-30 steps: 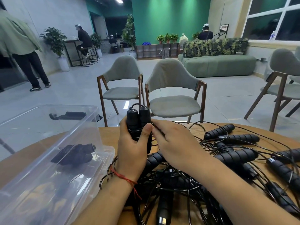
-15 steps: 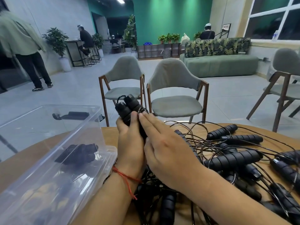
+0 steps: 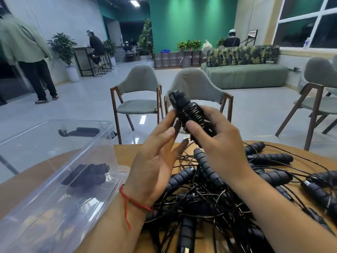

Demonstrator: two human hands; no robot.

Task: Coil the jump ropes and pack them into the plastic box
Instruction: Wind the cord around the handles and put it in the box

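Black jump ropes (image 3: 209, 189); clear plastic box (image 3: 54, 179); red wrist string (image 3: 131, 201); tan table (image 3: 125, 154).

Clear glossy plastic box (image 3: 102, 136) lower left; matt ribbed foam-like handles (image 3: 273, 177) and thin glossy cords (image 3: 209, 203) centre; smooth wood bench (image 3: 127, 152) underneath; shiny floor (image 3: 87, 105) beyond.

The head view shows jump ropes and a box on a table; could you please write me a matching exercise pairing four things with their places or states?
Things:
1. coiled jump rope
2. plastic box
3. left hand
4. tangled ropes

States:
A. open, fingers straight
B. loose in a heap on the table
C. gripped by the right hand, raised above the table
D. at the left, a dark bundle inside

Pairs: 1-C, 2-D, 3-A, 4-B.
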